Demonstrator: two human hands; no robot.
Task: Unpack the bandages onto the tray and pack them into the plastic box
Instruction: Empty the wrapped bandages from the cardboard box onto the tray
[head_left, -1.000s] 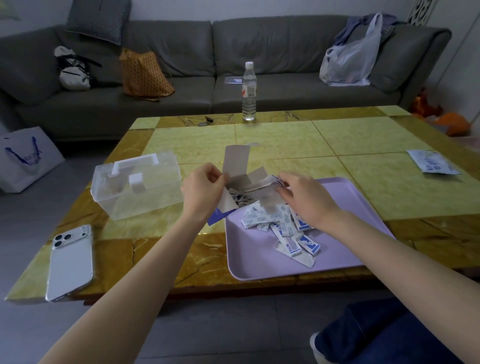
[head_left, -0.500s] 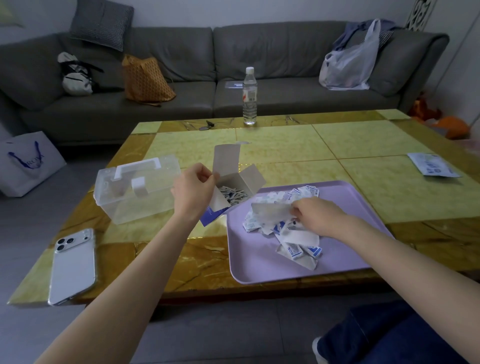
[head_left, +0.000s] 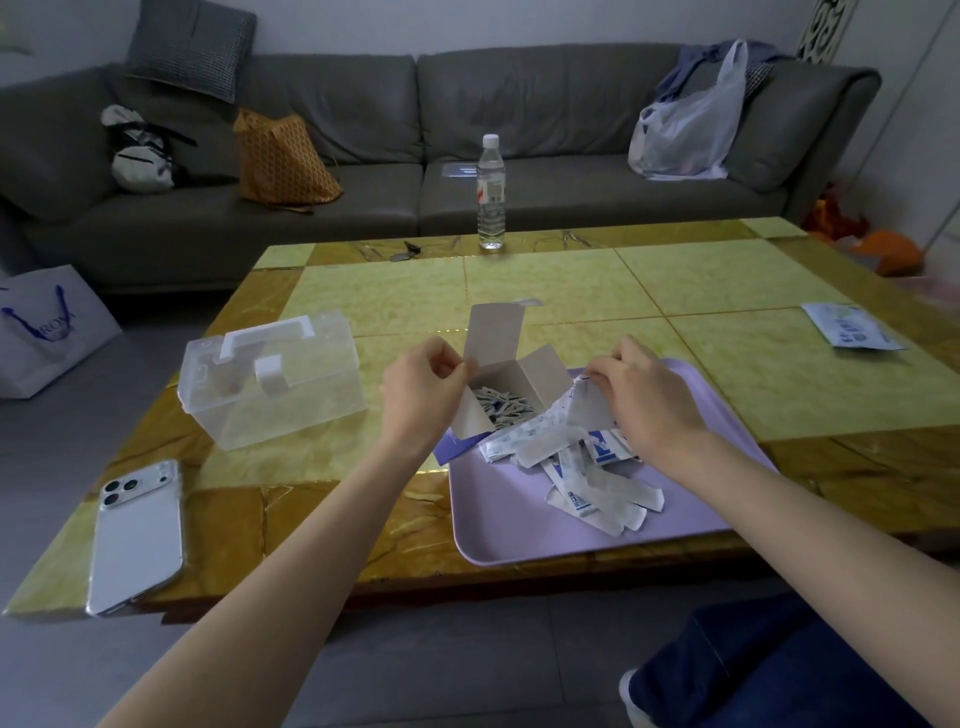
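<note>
My left hand (head_left: 421, 389) pinches the left flap of an open cardboard bandage box (head_left: 506, 382), tilted over the left edge of the lilac tray (head_left: 509, 530). Several wrapped bandages still lie inside the box. My right hand (head_left: 641, 400) pinches the box's right flap at its open mouth. A loose pile of bandages (head_left: 582, 467) in white and blue wrappers lies on the tray below my right hand. The clear plastic box (head_left: 270, 379), lid shut with a white handle and latch, stands on the table left of my left hand.
A white phone (head_left: 137, 530) lies at the table's near left corner. A water bottle (head_left: 491, 192) stands at the far edge, a flat packet (head_left: 852, 325) at the right. A grey sofa with bags runs behind. My knee (head_left: 779, 665) is at lower right.
My right hand has left the bandage pile and risen to the box's right flap. The box stays held by my left hand, tilted toward the tray.
</note>
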